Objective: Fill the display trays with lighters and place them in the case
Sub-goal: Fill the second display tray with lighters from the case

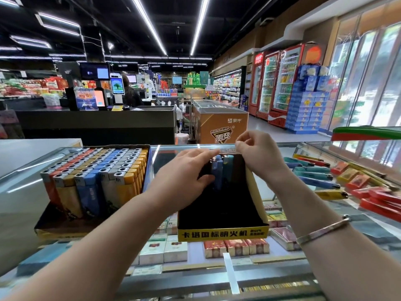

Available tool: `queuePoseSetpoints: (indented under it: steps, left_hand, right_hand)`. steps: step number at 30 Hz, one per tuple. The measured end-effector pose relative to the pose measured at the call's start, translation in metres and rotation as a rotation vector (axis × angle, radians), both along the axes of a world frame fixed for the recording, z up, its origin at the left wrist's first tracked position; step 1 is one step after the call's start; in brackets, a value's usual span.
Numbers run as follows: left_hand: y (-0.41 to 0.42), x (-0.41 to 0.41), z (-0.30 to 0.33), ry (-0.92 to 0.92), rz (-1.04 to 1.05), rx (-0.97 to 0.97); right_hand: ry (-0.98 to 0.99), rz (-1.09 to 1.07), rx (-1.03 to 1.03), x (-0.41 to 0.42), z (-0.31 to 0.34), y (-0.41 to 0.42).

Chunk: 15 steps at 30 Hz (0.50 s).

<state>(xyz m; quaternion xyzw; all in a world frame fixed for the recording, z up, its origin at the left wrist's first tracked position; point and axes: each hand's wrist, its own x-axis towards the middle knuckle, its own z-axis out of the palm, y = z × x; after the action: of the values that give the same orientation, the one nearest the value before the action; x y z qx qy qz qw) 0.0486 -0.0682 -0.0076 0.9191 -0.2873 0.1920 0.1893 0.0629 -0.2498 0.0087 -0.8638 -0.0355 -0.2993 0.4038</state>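
Two cardboard trays sit on the glass case top (280, 148); the full tray (93, 181) at left is packed with upright boxy plastic lighters, red, yellow, blue, white, metal caps up; the black tray with yellow front (221, 213) holds only a few blue and teal lighters (219, 170) at its far end; left hand (186, 170) has its fingers curled round those lighters; right hand (258, 151) pinches the tray's far rim; loose slim lighters (314, 177) lie flat just right; a smooth metal bangle (323, 231) circles the right wrist.
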Motion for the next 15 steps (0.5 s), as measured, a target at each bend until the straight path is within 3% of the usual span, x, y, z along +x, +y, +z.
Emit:
queuePoseSetpoints:
  steps: [4,10,12,15]
  left_hand:
    - [-0.020,-0.006,-0.008,-0.122,0.045,-0.112]
    - [-0.030,-0.007,-0.014,-0.162,0.027,-0.215]
    - [-0.034,-0.009,-0.014,-0.163,0.048,-0.254]
    - [-0.040,-0.012,-0.014,-0.149,0.081,-0.266]
  right_hand:
    - [0.033,-0.188,-0.285,-0.006,0.006,-0.027]
    - [0.664,-0.376,-0.968,-0.037,0.018,-0.093]
    - [0.798,-0.331,-0.998,-0.044,0.012,-0.102]
    - [0.782,-0.279,-0.984,-0.044,-0.003,-0.111]
